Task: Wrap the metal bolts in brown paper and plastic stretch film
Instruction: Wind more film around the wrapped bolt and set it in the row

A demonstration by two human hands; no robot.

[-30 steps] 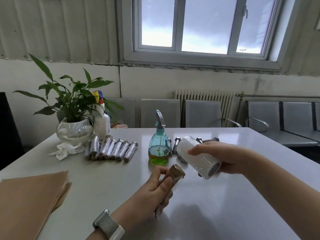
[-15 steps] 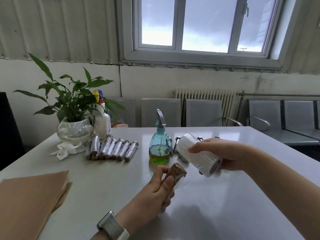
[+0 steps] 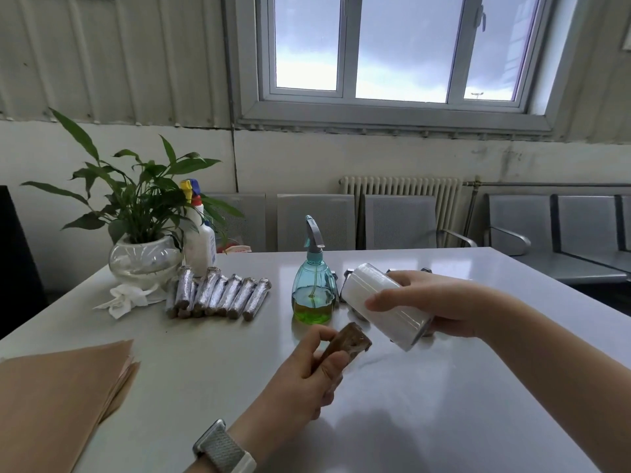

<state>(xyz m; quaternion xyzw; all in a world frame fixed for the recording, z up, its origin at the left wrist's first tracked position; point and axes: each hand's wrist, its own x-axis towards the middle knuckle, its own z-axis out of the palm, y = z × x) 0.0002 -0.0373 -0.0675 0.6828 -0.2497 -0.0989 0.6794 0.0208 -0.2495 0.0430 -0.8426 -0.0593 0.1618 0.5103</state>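
My left hand [image 3: 307, 377] grips a bolt rolled in brown paper [image 3: 348, 343], its top end tilted up and to the right above the white table [image 3: 444, 421]. Just right of it, my right hand [image 3: 440, 305] holds a white roll of stretch film [image 3: 379, 305] slanted over the bolt's top end. Several wrapped bolts [image 3: 218, 295] lie in a row at the back left. A few bare metal bolts [image 3: 350, 273] show partly behind the roll and the spray bottle. A stack of brown paper sheets [image 3: 54, 397] lies at the front left.
A teal spray bottle [image 3: 312, 288] with green liquid stands mid-table, close behind my hands. A potted plant in a glass bowl [image 3: 145, 257], a white bottle [image 3: 201, 240] and a crumpled tissue [image 3: 123, 300] sit at the back left. Grey chairs line the wall behind.
The paper-wrapped bolt has risen slightly in my left hand. The film roll has stayed slanted in much the same place just right of it.
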